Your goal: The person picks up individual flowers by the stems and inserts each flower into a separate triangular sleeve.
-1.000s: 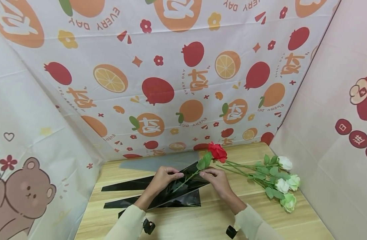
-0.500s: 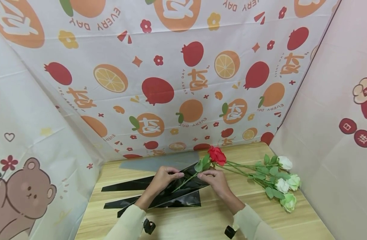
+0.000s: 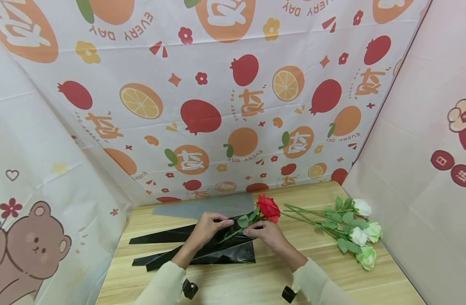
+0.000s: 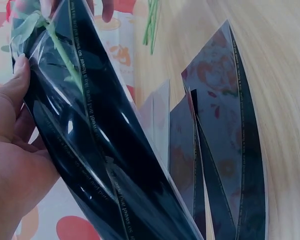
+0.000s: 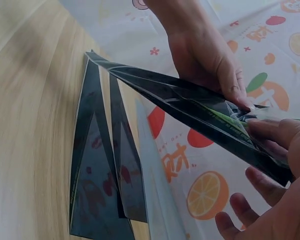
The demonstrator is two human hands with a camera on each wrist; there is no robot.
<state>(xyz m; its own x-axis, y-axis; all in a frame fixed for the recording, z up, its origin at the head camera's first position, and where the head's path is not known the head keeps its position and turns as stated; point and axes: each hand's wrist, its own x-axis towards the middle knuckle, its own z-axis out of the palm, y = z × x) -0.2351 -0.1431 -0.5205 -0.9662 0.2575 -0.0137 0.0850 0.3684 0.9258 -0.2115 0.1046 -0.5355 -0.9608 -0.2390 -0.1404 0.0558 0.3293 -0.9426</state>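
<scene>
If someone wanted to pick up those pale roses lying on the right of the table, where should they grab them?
Probably by the bare stems, from above and from the left, with the right hand once it is free. The stem ends point left, reaching close to that hand, while the blooms and leaves crowd the right end.

We count two bare hands: one left hand (image 3: 209, 228) and one right hand (image 3: 268, 233). Roses come to five: one red rose (image 3: 268, 207) with green leaves, two white roses (image 3: 362, 207) and two pale green roses (image 3: 366, 257). Of long, tapering black plastic film sleeves we make out three: one held sleeve (image 4: 125, 165) and two flat sleeves (image 5: 92, 175) (possibly layered; we cannot tell). We add one pale translucent film sheet (image 3: 213, 203), two cream cuffs (image 3: 164, 279), two small black wrist pieces (image 3: 189, 289) and one light wooden table (image 3: 225, 288).
</scene>
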